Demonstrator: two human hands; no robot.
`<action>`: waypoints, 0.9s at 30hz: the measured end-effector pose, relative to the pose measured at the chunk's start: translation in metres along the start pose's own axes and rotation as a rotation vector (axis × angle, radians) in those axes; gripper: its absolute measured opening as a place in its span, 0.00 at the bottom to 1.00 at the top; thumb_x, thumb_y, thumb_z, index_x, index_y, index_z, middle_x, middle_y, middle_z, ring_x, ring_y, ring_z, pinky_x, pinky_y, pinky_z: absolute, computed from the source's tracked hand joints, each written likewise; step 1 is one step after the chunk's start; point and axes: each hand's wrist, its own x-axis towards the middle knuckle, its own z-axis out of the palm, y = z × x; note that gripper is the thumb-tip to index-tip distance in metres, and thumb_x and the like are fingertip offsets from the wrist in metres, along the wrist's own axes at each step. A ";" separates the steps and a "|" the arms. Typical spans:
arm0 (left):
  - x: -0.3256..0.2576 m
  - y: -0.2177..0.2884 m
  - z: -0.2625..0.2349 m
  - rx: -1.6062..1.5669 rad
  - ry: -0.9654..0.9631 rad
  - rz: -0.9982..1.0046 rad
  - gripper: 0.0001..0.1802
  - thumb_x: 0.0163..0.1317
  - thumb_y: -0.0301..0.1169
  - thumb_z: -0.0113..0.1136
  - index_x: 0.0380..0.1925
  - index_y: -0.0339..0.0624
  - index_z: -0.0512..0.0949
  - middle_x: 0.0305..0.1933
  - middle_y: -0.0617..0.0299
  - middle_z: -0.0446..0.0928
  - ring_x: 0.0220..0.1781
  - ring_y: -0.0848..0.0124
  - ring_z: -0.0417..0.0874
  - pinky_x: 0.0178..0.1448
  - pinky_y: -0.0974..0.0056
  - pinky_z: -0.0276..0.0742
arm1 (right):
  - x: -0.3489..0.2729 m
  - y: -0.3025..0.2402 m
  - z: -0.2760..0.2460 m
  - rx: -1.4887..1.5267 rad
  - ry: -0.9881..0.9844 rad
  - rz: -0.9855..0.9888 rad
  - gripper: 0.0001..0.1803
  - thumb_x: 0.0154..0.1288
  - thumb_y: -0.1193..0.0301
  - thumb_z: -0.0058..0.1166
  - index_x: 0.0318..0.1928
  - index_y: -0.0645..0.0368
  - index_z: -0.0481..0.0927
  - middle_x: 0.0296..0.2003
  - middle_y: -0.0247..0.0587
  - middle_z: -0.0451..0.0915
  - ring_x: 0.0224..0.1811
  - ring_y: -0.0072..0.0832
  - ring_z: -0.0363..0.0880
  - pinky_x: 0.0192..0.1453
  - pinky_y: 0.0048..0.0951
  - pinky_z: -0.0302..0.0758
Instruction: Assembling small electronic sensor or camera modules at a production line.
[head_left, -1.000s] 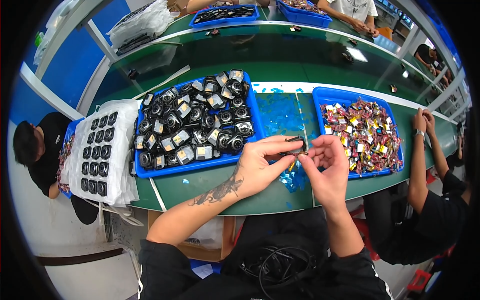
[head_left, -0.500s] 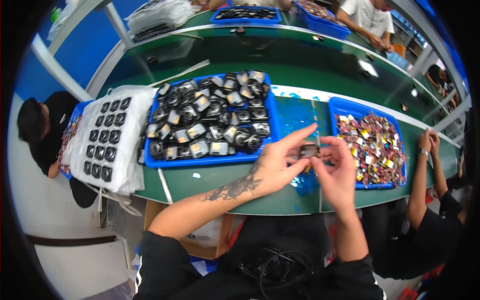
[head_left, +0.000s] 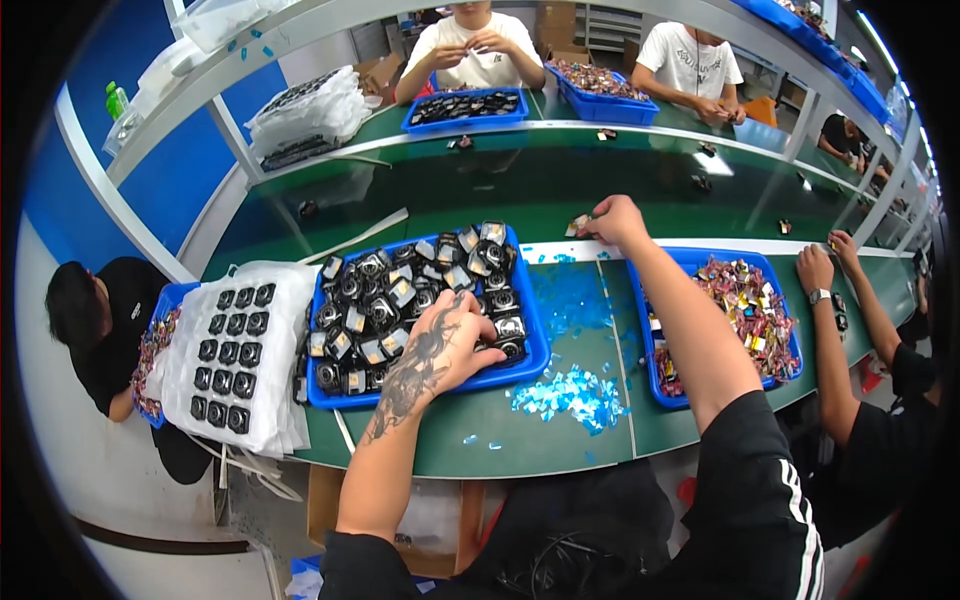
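Nearest me, blue film scraps (head_left: pixel 585 400) litter the green tabletop (head_left: pixel 480 440). Just beyond, the person's left hand (head_left: pixel 448 345) reaches down over the black camera-like modules (head_left: pixel 385 285) in a blue tray (head_left: pixel 430 393), thumb apart from the fingers; whether it grips one, I can't tell. Farther out, past the white strip (head_left: pixel 550 250), the right hand (head_left: pixel 620 222) pinches a small part (head_left: pixel 577 226), which juts leftward from its fingertips above the dark green belt (head_left: pixel 450 185).
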 end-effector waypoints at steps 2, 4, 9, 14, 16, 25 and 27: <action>0.003 -0.001 -0.001 -0.056 0.020 -0.002 0.15 0.51 0.40 0.70 0.33 0.42 0.84 0.46 0.57 0.75 0.57 0.59 0.71 0.61 0.57 0.70 | 0.001 -0.006 -0.005 -0.026 0.031 -0.019 0.19 0.47 0.77 0.71 0.37 0.62 0.75 0.29 0.43 0.80 0.25 0.26 0.81 0.26 0.27 0.78; 0.002 0.001 0.002 -0.100 0.154 0.093 0.13 0.51 0.38 0.70 0.34 0.43 0.84 0.46 0.58 0.74 0.55 0.59 0.72 0.60 0.56 0.70 | -0.005 -0.011 -0.013 -0.198 -0.006 -0.026 0.24 0.37 0.67 0.78 0.36 0.56 0.78 0.34 0.43 0.83 0.35 0.37 0.85 0.41 0.34 0.80; 0.014 0.017 0.007 -0.252 0.443 0.110 0.09 0.49 0.29 0.71 0.32 0.47 0.84 0.33 0.59 0.68 0.39 0.63 0.74 0.43 0.59 0.73 | -0.063 -0.032 -0.028 -0.092 0.023 -0.491 0.15 0.62 0.61 0.58 0.35 0.62 0.84 0.31 0.50 0.84 0.37 0.44 0.84 0.43 0.39 0.79; 0.014 0.026 0.017 -0.246 0.640 0.380 0.11 0.50 0.21 0.67 0.35 0.45 0.83 0.26 0.63 0.74 0.25 0.66 0.79 0.28 0.65 0.76 | -0.196 -0.047 -0.041 0.438 -0.663 -0.215 0.15 0.72 0.70 0.50 0.52 0.68 0.74 0.30 0.37 0.81 0.30 0.20 0.80 0.33 0.23 0.80; 0.012 0.033 0.020 -0.397 0.491 0.412 0.16 0.52 0.20 0.64 0.42 0.44 0.82 0.31 0.61 0.77 0.29 0.67 0.82 0.30 0.66 0.78 | -0.212 -0.034 -0.036 0.673 -0.568 -0.128 0.13 0.70 0.72 0.53 0.49 0.69 0.73 0.28 0.39 0.81 0.28 0.20 0.80 0.33 0.21 0.81; 0.013 0.055 0.041 -1.471 0.221 0.044 0.27 0.66 0.20 0.50 0.65 0.37 0.59 0.45 0.54 0.77 0.42 0.66 0.84 0.45 0.64 0.84 | -0.245 -0.003 -0.060 0.214 -0.318 -0.479 0.10 0.61 0.70 0.63 0.39 0.63 0.79 0.32 0.39 0.83 0.29 0.29 0.82 0.35 0.28 0.78; 0.016 0.057 0.038 -1.521 0.163 -0.058 0.24 0.65 0.22 0.54 0.61 0.33 0.64 0.47 0.51 0.79 0.40 0.63 0.86 0.41 0.65 0.85 | -0.240 0.009 -0.084 -0.420 0.055 -0.861 0.16 0.46 0.68 0.70 0.36 0.56 0.81 0.34 0.38 0.77 0.39 0.41 0.76 0.42 0.38 0.75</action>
